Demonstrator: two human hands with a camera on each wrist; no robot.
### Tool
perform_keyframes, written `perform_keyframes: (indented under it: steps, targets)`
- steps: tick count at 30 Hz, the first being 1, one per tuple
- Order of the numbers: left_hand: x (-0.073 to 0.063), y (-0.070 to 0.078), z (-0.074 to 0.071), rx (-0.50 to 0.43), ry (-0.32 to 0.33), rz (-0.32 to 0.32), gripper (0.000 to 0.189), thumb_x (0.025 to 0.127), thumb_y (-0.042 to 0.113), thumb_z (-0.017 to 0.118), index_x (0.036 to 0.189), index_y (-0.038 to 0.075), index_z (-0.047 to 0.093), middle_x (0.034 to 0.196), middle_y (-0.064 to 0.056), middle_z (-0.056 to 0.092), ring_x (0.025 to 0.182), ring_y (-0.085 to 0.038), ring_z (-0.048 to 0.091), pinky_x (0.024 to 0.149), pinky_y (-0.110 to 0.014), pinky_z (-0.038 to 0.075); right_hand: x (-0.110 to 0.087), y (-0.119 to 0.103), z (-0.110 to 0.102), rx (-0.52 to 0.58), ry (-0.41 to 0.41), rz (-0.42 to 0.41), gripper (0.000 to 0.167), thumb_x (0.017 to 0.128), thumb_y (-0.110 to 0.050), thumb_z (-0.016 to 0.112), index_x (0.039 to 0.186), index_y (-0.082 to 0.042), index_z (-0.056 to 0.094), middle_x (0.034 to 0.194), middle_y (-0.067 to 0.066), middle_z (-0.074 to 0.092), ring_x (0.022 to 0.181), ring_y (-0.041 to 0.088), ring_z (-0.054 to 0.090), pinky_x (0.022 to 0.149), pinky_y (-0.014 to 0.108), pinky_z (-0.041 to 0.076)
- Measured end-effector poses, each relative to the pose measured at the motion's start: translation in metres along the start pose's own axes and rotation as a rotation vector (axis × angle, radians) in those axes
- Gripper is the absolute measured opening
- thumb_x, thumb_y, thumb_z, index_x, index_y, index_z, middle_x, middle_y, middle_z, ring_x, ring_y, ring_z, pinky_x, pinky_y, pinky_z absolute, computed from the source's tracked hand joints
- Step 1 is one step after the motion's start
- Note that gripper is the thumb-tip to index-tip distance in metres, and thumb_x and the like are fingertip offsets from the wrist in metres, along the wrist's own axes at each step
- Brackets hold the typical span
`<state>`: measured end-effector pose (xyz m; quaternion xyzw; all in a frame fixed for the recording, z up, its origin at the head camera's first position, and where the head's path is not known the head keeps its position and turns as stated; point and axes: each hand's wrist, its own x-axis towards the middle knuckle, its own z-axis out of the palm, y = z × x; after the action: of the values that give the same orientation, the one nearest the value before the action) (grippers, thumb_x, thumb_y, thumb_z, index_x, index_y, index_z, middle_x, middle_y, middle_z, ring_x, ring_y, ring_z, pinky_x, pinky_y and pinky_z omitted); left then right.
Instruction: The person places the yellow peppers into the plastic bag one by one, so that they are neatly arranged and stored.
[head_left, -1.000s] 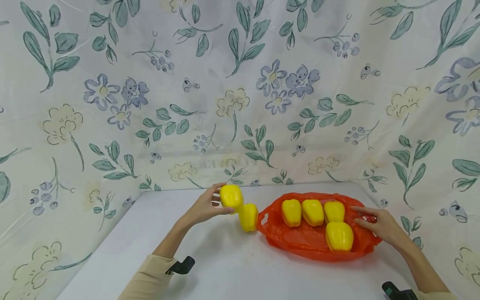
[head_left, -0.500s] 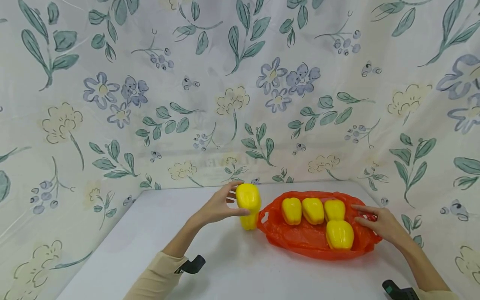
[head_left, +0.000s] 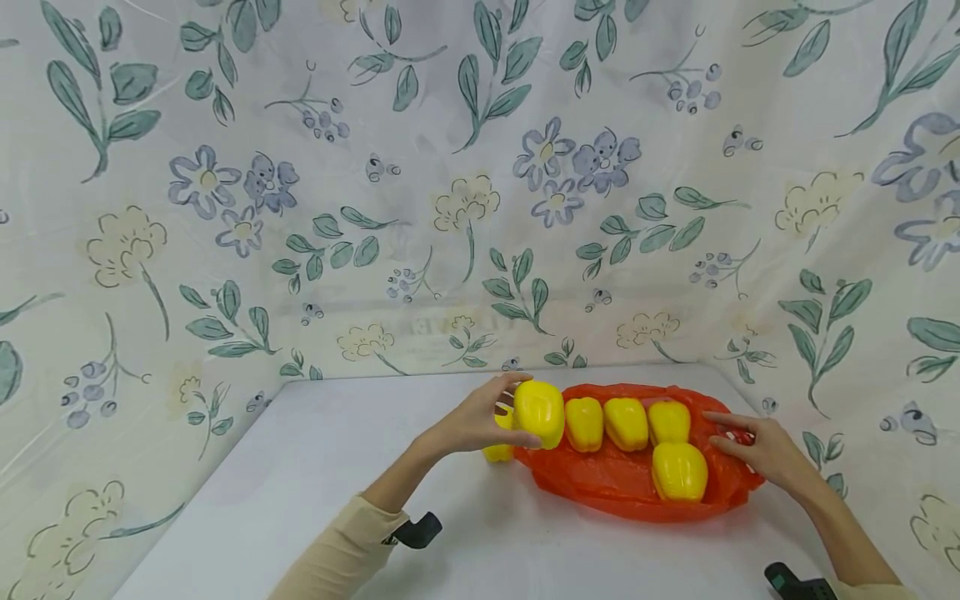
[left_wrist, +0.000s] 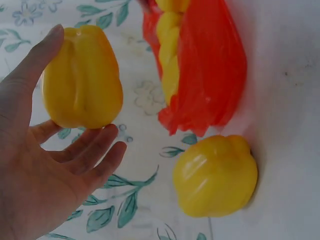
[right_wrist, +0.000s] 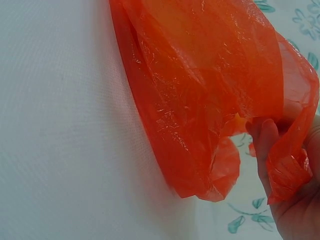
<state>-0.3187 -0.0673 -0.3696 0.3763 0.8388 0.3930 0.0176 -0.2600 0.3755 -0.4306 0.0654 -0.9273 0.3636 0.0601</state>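
My left hand (head_left: pixel 468 423) grips a yellow bell pepper (head_left: pixel 538 414) between thumb and fingertips, held up at the left end of an orange-red plastic bag (head_left: pixel 592 492). Partly hidden behind this hand, another yellow bell pepper (head_left: pixel 497 453) sits on the table; the left wrist view shows that table pepper (left_wrist: pixel 215 176) whole. Inside the spread bag lie several more peppers (head_left: pixel 679 472). At the bag's right end my right hand (head_left: pixel 768 450) holds its edge. In the right wrist view a strip of the bag (right_wrist: pixel 290 170) loops over the fingers (right_wrist: pixel 265 135).
A white table (head_left: pixel 300 467) carries everything. Behind it hangs a floral curtain (head_left: pixel 480 208). A black wrist camera (head_left: pixel 418 531) sits on the left wrist, another black camera (head_left: pixel 795 583) at the right.
My left hand has carried its pepper rightward, past the pepper on the table, to the bag's left end. The right hand and the bag have stayed in place.
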Motion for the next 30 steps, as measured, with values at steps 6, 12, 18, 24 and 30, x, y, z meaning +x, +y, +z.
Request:
perform_keyframes:
  steps: [6, 12, 18, 24, 30]
  targets:
    - [0.011, 0.010, 0.015, 0.026, -0.059, 0.041, 0.087, 0.075, 0.050, 0.079, 0.147, 0.025, 0.037, 0.132, 0.003, 0.054, 0.112, -0.012, 0.056, 0.093, -0.034, 0.055, 0.000, 0.000, 0.000, 0.001, 0.007, -0.002, 0.053, 0.095, -0.030, 0.064, 0.139, -0.003, 0.053, 0.134, 0.037, 0.049, 0.086, 0.018, 0.060, 0.062, 0.024, 0.058]
    - [0.019, 0.020, 0.029, 0.056, -0.104, 0.073, 0.086, 0.076, 0.049, 0.080, 0.147, 0.027, 0.037, 0.138, 0.004, 0.052, 0.118, -0.012, 0.053, 0.093, -0.033, 0.055, -0.001, 0.001, 0.001, -0.003, 0.018, -0.006, 0.052, 0.095, -0.030, 0.064, 0.138, -0.003, 0.054, 0.134, 0.036, 0.050, 0.091, 0.021, 0.060, 0.063, 0.023, 0.058]
    - [0.027, 0.024, 0.040, 0.110, -0.121, 0.080, 0.088, 0.076, 0.050, 0.080, 0.148, 0.025, 0.036, 0.145, 0.005, 0.049, 0.124, -0.011, 0.050, 0.099, -0.027, 0.050, 0.000, 0.002, 0.000, 0.009, -0.001, 0.001, 0.055, 0.095, -0.032, 0.063, 0.139, -0.002, 0.052, 0.135, 0.038, 0.049, 0.087, 0.019, 0.062, 0.064, 0.025, 0.059]
    - [0.033, 0.027, 0.048, 0.097, -0.156, 0.058, 0.088, 0.075, 0.051, 0.080, 0.148, 0.030, 0.035, 0.143, 0.008, 0.049, 0.126, -0.010, 0.049, 0.100, -0.029, 0.050, 0.000, 0.002, -0.001, 0.021, -0.014, 0.014, 0.057, 0.095, -0.034, 0.063, 0.140, -0.001, 0.050, 0.135, 0.038, 0.047, 0.086, 0.017, 0.063, 0.064, 0.026, 0.060]
    - [0.036, 0.031, 0.058, 0.033, -0.197, 0.007, 0.086, 0.075, 0.050, 0.081, 0.147, 0.034, 0.036, 0.136, 0.010, 0.052, 0.119, -0.005, 0.050, 0.097, -0.031, 0.053, 0.000, 0.001, -0.001, 0.022, -0.006, 0.012, 0.055, 0.095, -0.033, 0.064, 0.139, -0.002, 0.052, 0.135, 0.038, 0.049, 0.090, 0.019, 0.064, 0.066, 0.026, 0.060]
